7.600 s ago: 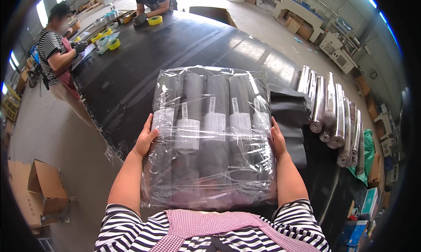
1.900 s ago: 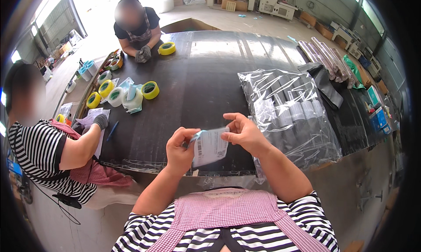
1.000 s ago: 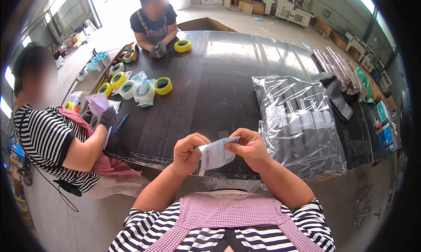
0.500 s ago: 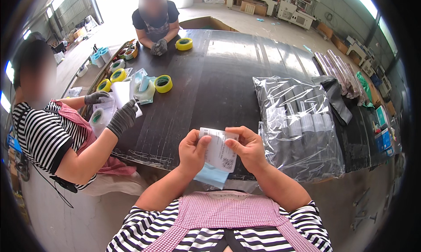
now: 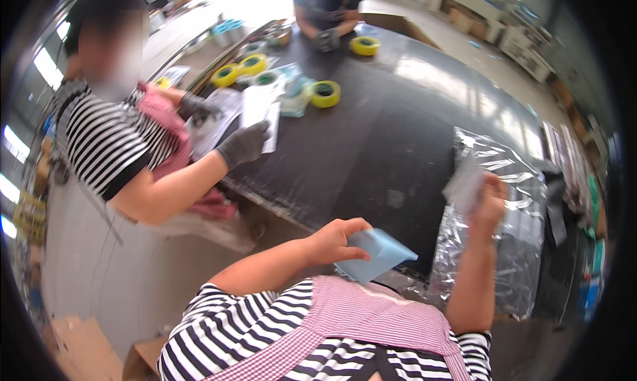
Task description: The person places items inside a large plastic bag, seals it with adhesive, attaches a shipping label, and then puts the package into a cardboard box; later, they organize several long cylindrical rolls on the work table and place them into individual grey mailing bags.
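My left hand (image 5: 340,242) is closed on a light blue backing sheet (image 5: 378,254), pinched between thumb and fingers just past the table's near edge. Out to the right, my right hand (image 5: 490,200) grips a white label (image 5: 462,187), both smeared by motion. That label is in front of a clear plastic bag (image 5: 511,248) of dark, rolled-looking goods lying on the black table (image 5: 385,149). Whether the label touches the bag I cannot tell.
At the left a co-worker in grey gloves (image 5: 244,144) holds white papers (image 5: 259,109). Yellow tape rolls (image 5: 325,94) lie near those papers. A second person leans on the far edge with gloved hands (image 5: 325,40). Long wrapped rolls (image 5: 564,162) lie at the right.
The white label has come apart from the blue backing sheet. My right hand has carried the label right, over to the bag, while my left keeps the blue sheet. The view has shifted.
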Demonstrator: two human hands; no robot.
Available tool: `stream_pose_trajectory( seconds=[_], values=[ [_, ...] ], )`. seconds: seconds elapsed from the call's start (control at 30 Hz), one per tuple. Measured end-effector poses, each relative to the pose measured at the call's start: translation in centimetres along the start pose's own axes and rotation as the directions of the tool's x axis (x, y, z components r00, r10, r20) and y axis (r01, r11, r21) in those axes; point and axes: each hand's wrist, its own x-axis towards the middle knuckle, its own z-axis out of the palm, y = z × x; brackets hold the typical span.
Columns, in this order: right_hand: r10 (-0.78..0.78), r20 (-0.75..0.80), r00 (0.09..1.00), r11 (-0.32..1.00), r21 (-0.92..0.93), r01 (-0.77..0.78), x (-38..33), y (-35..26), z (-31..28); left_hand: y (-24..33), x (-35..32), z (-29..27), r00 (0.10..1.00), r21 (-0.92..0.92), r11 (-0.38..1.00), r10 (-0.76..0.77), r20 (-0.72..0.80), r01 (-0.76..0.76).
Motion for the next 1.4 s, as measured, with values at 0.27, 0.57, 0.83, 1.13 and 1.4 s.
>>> stream_pose_trajectory(
  seconds=[0.27, 0.57, 0.83, 1.13, 1.4],
  values=[
    [0.103, -0.045, 0.994, 0.973, 0.214, -0.091, -1.4, -2.3, -13.2, -23.3, -10.9, -3.8, 0.758, -0.458, 0.674, -0.653, -0.001, 0.580],
    [0.376, -0.020, 0.926, 0.918, 0.144, -0.370, -7.1, -3.1, -16.4, -40.4, -7.5, -21.9, -0.231, -0.647, 0.639, -0.762, -0.604, -0.415],
    [0.287, -0.117, 0.951, 0.956, 0.098, -0.277, -8.2, -6.3, -15.6, -45.1, -4.6, -28.6, -0.019, -0.617, 0.717, -0.657, -0.754, -0.323],
    [0.090, 0.173, 0.981, 0.996, -0.029, -0.086, -5.9, -12.1, -15.3, -23.4, -3.6, 1.2, 0.849, -0.117, 0.843, -0.528, 0.002, 0.525],
    [0.170, 0.761, 0.626, 0.883, -0.399, 0.246, -4.4, -16.0, -16.9, 9.6, 11.3, 10.3, 0.713, 0.341, 0.626, 0.626, 0.315, -0.701]
  ],
)
